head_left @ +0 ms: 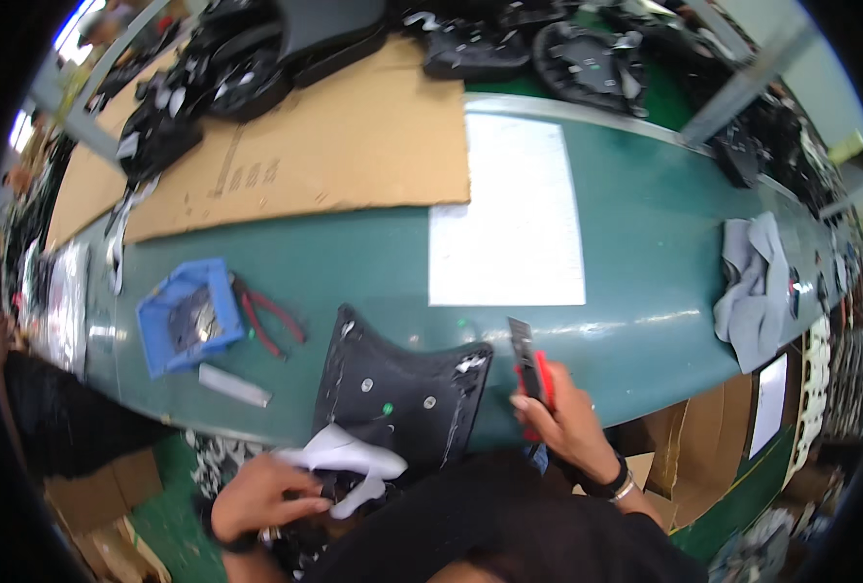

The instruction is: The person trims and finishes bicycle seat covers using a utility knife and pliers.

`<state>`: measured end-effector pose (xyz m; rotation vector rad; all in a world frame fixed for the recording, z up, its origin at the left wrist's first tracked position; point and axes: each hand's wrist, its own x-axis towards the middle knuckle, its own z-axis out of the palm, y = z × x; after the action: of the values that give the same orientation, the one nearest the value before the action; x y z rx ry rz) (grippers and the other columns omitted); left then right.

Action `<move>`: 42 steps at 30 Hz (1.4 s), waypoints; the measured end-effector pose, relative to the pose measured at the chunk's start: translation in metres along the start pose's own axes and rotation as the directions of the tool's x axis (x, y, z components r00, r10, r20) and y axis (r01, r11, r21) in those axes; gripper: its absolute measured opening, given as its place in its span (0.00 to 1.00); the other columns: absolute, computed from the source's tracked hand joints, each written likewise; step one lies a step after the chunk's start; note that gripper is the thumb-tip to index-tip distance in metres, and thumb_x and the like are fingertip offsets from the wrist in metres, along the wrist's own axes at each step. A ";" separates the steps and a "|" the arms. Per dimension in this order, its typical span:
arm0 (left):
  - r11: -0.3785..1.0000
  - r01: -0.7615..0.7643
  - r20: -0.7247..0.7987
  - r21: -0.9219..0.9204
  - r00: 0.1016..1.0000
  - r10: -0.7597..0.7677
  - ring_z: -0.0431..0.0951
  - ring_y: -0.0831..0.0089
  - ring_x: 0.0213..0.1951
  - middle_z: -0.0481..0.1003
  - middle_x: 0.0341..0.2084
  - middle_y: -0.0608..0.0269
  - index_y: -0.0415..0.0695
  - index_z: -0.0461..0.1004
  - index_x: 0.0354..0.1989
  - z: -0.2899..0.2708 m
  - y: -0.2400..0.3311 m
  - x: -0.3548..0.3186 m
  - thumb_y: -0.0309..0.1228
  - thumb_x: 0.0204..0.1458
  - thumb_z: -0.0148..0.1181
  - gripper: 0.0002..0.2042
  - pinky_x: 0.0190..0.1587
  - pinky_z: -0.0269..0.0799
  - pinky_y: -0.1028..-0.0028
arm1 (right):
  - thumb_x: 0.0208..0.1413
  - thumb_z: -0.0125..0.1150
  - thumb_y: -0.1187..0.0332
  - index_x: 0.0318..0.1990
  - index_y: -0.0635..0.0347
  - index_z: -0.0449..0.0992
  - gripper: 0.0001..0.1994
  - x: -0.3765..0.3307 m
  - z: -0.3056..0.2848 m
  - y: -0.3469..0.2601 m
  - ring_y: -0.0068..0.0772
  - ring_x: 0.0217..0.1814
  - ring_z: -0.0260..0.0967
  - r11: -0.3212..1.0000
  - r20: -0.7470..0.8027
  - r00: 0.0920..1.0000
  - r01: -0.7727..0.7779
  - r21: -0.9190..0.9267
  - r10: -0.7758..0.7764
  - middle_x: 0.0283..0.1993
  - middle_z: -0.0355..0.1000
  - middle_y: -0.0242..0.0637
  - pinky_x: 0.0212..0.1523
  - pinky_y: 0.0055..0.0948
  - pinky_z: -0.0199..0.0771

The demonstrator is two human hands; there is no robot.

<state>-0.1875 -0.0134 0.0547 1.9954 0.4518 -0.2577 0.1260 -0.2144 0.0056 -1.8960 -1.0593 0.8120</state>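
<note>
A black padded panel (392, 379), curved along its far edge, lies at the near edge of the table, with several round fasteners and a green dot on its face. My left hand (266, 497) is closed at the panel's near left corner, on a loose white piece of fabric (346, 451) that folds over the panel. Its fingertips are partly blurred. To the right of the panel, my right hand (569, 418) grips a red and black utility knife (531, 374), its blade out and pointing away from me.
A blue bin (154, 335) of small parts, red-handled pliers (274, 319) and a pale strip (234, 385) lie left. Cardboard (324, 146) and a white sheet (509, 223) lie beyond. Grey cloth (752, 287) rests right. Black padded parts (587, 68) crowd the back.
</note>
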 end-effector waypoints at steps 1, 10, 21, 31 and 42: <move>0.986 0.137 -0.162 0.098 0.979 -0.120 0.76 0.67 0.26 0.76 0.22 0.51 0.39 0.77 0.20 0.006 0.003 -0.015 0.30 0.50 0.59 0.10 0.32 0.70 0.71 | 0.58 0.59 0.61 0.57 0.60 0.61 0.23 0.011 0.005 0.000 0.57 0.33 0.73 0.959 0.143 0.965 -0.241 0.146 0.221 0.35 0.74 0.47 0.32 0.41 0.72; 0.851 0.100 -0.411 -0.516 0.843 -0.348 0.76 0.73 0.36 0.77 0.37 0.60 0.35 0.73 0.46 0.015 -0.027 0.119 0.42 0.51 0.63 0.22 0.41 0.71 0.73 | 0.60 0.56 0.59 0.55 0.61 0.58 0.22 0.052 -0.009 -0.001 0.33 0.24 0.72 0.986 0.045 0.988 0.144 0.084 -0.148 0.25 0.71 0.38 0.25 0.33 0.70; 0.191 -0.823 -0.844 -0.535 0.530 -0.079 0.73 0.78 0.42 0.74 0.44 0.62 0.42 0.67 0.55 -0.121 -0.054 0.186 0.45 0.62 0.50 0.21 0.44 0.71 0.77 | 0.49 0.65 0.58 0.45 0.54 0.68 0.19 0.268 -0.203 0.062 0.52 0.44 0.68 0.962 -0.453 0.883 -0.006 -0.271 -0.123 0.44 0.71 0.46 0.46 0.43 0.67; 0.632 -0.314 -0.613 -0.708 0.719 -0.329 0.72 0.75 0.33 0.73 0.32 0.63 0.42 0.72 0.39 -0.048 -0.025 0.177 0.35 0.60 0.52 0.09 0.36 0.69 0.75 | 0.47 0.57 0.70 0.41 0.57 0.71 0.12 0.398 -0.244 0.117 0.59 0.39 0.73 0.904 -0.711 0.690 -0.204 -0.375 -0.139 0.39 0.72 0.56 0.41 0.55 0.71; 0.438 -0.104 -0.231 -0.893 0.941 -0.247 0.75 0.68 0.44 0.73 0.44 0.55 0.43 0.55 0.62 0.024 0.016 0.228 0.40 0.60 0.53 0.25 0.47 0.71 0.70 | 0.58 0.58 0.73 0.41 0.54 0.66 0.08 0.134 -0.046 0.005 0.25 0.26 0.69 0.245 0.166 0.939 -0.244 0.938 0.300 0.31 0.69 0.30 0.24 0.26 0.73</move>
<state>0.0261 0.0046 -0.0274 0.9093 0.7085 0.2672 0.2246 -0.1124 0.0034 -0.9647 -0.0050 1.2222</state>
